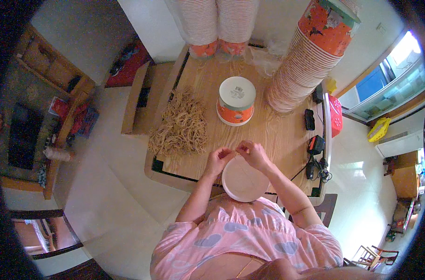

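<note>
Close to my body, at the table's near edge, is a pale round paper tub (245, 182), its wide round face toward me. My left hand (219, 159) is closed in a pinch at the tub's far rim. Right beside it, the fingers of my right hand (253, 155) are pinched together at the same rim. Whatever lies between the fingertips is too small to make out. A tangled heap of tan cords (179, 123) lies left of my hands. Beyond them stands an upside-down orange and green paper tub (237, 95), white base up.
A tall leaning stack of nested tubs (305, 65) rises at the right. Plastic-wrapped stacks (196, 23) stand at the back. Black adapters and cables (316, 163) lie along the table's right side. An open cardboard box (145, 100) adjoins the wooden table (221, 135) on the left.
</note>
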Demonstrator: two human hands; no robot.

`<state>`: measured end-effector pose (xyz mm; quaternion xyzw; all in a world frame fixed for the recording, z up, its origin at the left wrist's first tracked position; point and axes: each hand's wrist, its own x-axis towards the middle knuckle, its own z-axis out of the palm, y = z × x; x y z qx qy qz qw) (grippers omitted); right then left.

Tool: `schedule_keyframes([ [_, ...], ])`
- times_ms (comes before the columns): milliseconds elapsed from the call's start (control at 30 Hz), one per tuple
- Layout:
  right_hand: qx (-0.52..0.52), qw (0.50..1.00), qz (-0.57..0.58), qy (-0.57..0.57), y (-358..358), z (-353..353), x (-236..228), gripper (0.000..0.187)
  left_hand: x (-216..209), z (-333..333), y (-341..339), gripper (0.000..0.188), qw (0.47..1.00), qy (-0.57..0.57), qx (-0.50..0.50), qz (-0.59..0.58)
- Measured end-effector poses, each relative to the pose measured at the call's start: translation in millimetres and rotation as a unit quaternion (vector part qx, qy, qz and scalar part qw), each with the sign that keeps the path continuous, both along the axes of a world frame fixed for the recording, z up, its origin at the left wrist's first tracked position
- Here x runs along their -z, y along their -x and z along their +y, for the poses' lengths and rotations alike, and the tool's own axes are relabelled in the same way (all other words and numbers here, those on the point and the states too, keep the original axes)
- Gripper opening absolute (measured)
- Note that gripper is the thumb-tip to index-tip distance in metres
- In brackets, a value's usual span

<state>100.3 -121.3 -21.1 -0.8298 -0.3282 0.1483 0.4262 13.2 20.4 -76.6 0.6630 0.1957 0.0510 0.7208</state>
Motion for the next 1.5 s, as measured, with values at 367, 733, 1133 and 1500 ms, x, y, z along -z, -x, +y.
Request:
schedule_keyframes([
  [367,-0.015,0.999,-0.008,0.042,2.6,-1.7,-3.7,0.015,-6.4,-0.5,-5.1,0.013,0.99,-0.14,0.024,0.003],
  [733,-0.016,0.994,-0.103,0.028,42.6,-8.1,-23.8,0.018,3.7,8.5,-8.2,0.01,0.978,0.205,0.015,0.043],
  [1133,-0.054,0.907,0.409,-0.088,24.6,-9.7,-23.2,0.016,4.3,4.4,-18.0,0.012,0.955,0.291,0.05,0.028],
  [1500,0.013,0.996,0.037,0.082,-26.9,-11.9,-0.4,0.019,-19.8,-8.9,-15.4,0.026,0.986,0.1,0.132,0.028],
])
